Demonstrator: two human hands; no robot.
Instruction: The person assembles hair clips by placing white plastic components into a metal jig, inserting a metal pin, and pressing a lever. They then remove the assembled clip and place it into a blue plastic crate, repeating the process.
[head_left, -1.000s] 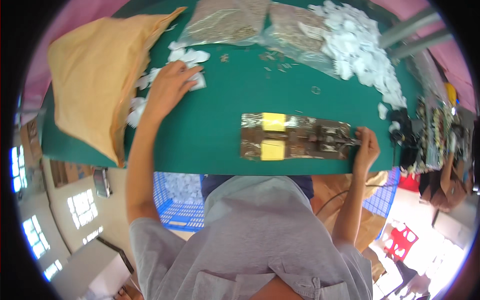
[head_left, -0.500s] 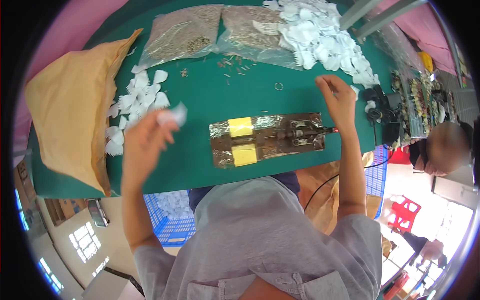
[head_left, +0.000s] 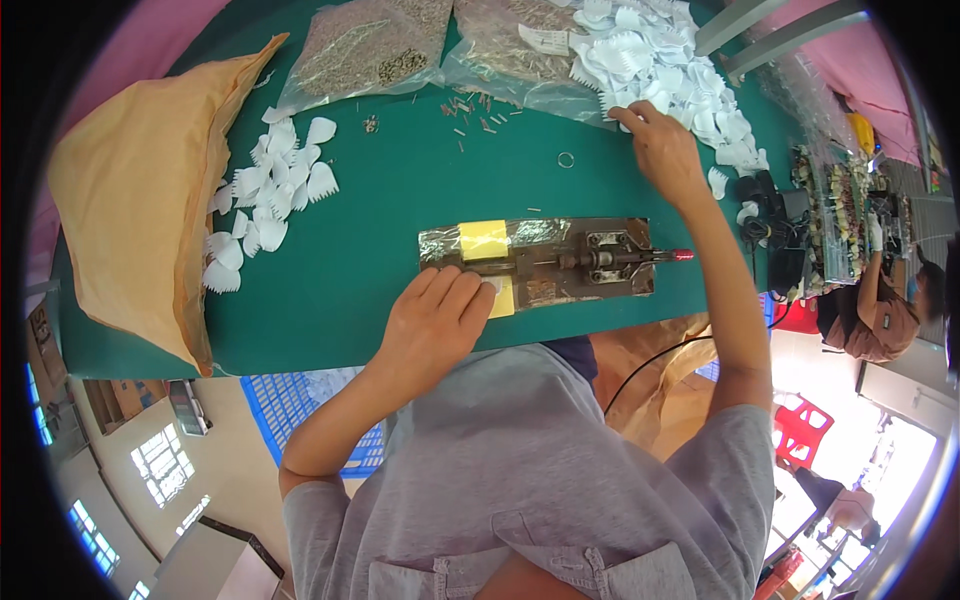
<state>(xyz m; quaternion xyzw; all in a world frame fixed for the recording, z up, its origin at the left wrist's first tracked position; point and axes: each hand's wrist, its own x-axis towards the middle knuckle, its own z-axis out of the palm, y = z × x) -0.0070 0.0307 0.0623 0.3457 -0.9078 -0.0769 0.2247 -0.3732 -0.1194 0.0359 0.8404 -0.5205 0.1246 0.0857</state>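
A brown board (head_left: 550,285) wrapped in shiny tape carries a metal toggle clamp (head_left: 605,258) with a red-tipped handle (head_left: 678,255). Over the board's left end my left hand (head_left: 435,315) is bent, fingers together beside the yellow tape (head_left: 484,240); whatever lies under the fingertips is hidden. My right hand (head_left: 660,145) reaches to the near edge of a large heap of white toothed plastic pieces (head_left: 640,55). Its thumb and forefinger come together there, and I cannot see clearly what is between them. A smaller pile of these white pieces (head_left: 270,185) lies at the left.
A big tan paper sack (head_left: 140,200) stands on the green table's left side. At the back are clear bags of small metal parts (head_left: 365,50), with loose pins (head_left: 470,108) and a ring (head_left: 566,159) nearer. Black devices (head_left: 765,215) sit right; a blue basket (head_left: 275,400) is below.
My left hand, which held a white piece by the left pile, has come right and down onto the board's left end. My right hand has moved away from me to the heap.
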